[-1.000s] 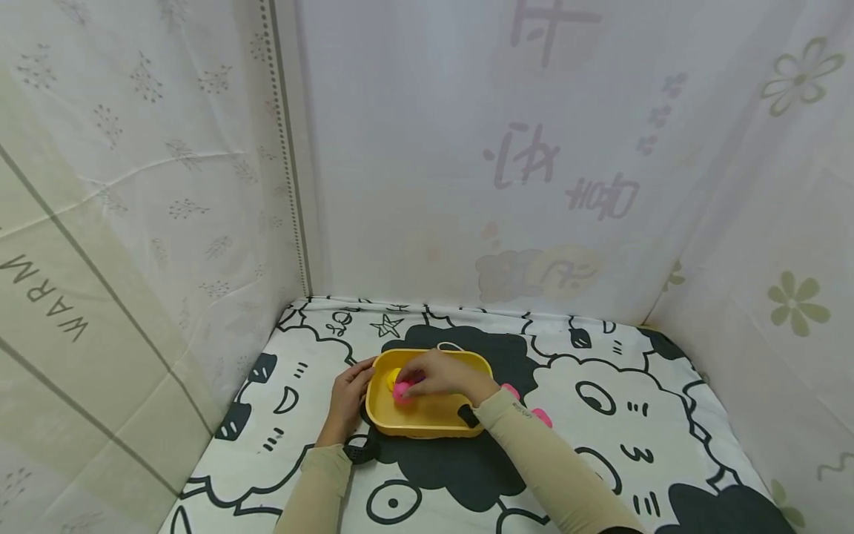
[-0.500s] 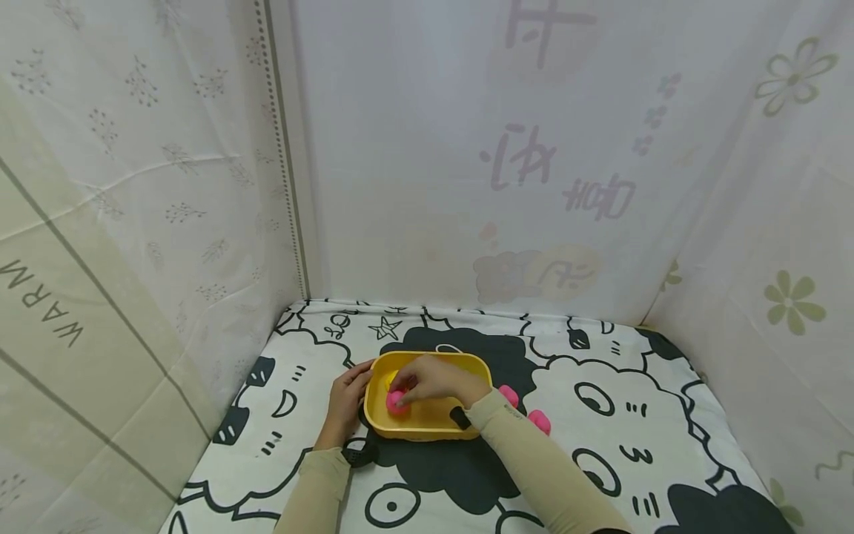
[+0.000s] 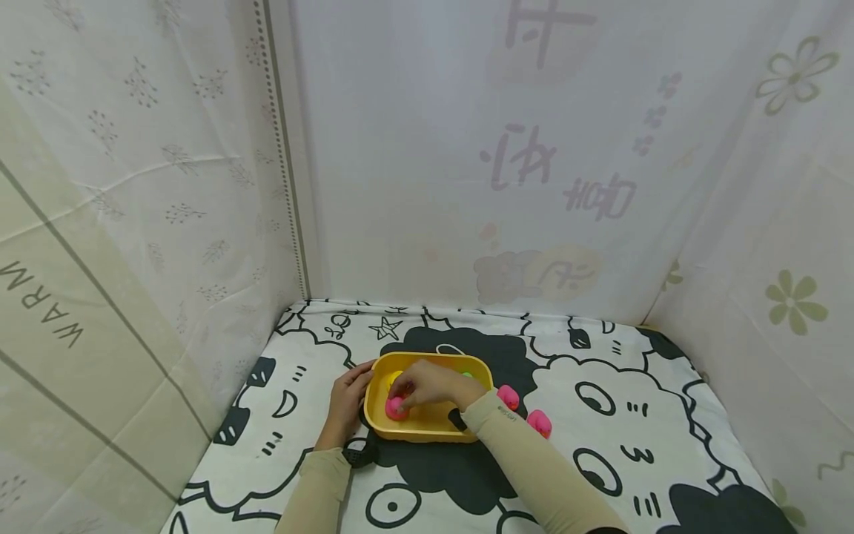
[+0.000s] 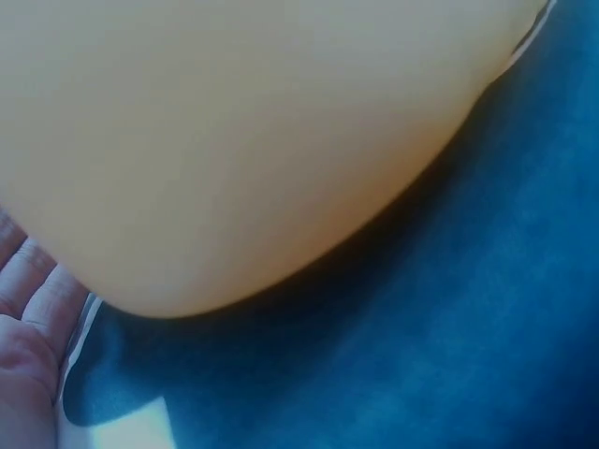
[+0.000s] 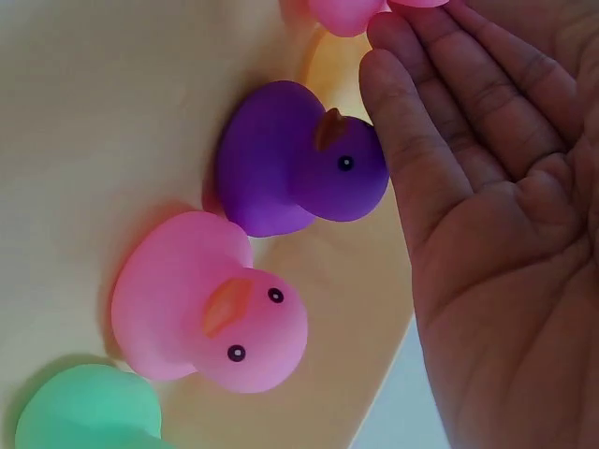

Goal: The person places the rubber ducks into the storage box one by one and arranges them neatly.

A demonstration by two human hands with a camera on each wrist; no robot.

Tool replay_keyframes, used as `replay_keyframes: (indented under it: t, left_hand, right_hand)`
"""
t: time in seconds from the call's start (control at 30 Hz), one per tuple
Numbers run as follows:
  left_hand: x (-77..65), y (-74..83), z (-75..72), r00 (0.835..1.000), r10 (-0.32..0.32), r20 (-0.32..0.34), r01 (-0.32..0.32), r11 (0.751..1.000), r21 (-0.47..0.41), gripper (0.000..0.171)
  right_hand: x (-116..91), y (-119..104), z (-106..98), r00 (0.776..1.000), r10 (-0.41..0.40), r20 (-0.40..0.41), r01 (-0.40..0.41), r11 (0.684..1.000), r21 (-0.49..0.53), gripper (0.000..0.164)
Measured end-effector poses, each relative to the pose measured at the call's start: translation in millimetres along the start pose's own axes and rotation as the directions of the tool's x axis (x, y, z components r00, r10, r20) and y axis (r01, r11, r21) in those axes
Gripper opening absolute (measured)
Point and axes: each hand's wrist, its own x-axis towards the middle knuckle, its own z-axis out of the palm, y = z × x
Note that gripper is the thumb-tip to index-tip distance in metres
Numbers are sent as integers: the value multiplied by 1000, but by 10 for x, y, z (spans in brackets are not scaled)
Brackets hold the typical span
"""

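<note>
My left hand [image 3: 348, 397] rests against the left end of a yellow tray [image 3: 427, 436], its fairly straight fingers along the outside wall in the left wrist view. Inside the tray's left part, my right hand [image 3: 427, 384] pinches a bright pink rubber duck [image 3: 396, 408] with its fingertips; the top of the right wrist view cuts that duck off. Beside it is a yellow duck [image 3: 394, 380]. Along the tray wall in the right wrist view sit a purple duck [image 5: 281, 159], a light pink duck [image 5: 201, 299] and a partly cropped green duck [image 5: 89, 412].
Two bright pink objects, one nearer [image 3: 539, 423] and one by the tray [image 3: 508, 397], lie on the patterned cloth [image 3: 394, 508] right of the tray. Pale printed curtains [image 3: 414, 185] hang behind and on both sides. A black wrist device [image 3: 360, 452] is on my left wrist.
The pink duck in my right hand has moved toward the tray's near left side, with the hand following. A bit of green now shows behind the right wrist. My left hand stays at the tray.
</note>
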Motion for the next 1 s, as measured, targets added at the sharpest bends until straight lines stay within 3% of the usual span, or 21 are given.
replay_keyframes:
  t: [0.13,0.37,0.6,1.0]
  left_hand:
    - [-2,24,-1,1000,-6,15,6,1000,-7,39]
    - [-140,365,50,997,-66,50,67,998,-7,36]
    - [-159,369,58,998,-54,44,54,999,-7,36]
    - [-157,368,59,998,-52,33,52,999,5,36]
  right_hand:
    - [-9,-6,-1,1000,-6,-4,6,1000,-18,25]
    - [-14,-7,1,1000,-21,-2,21,999,-32,25]
    - [-20,-1,-21,997,-74,-14,73,996,-56,26]
    - [-148,-66,-118,999,-37,-29,37,999,-11,29]
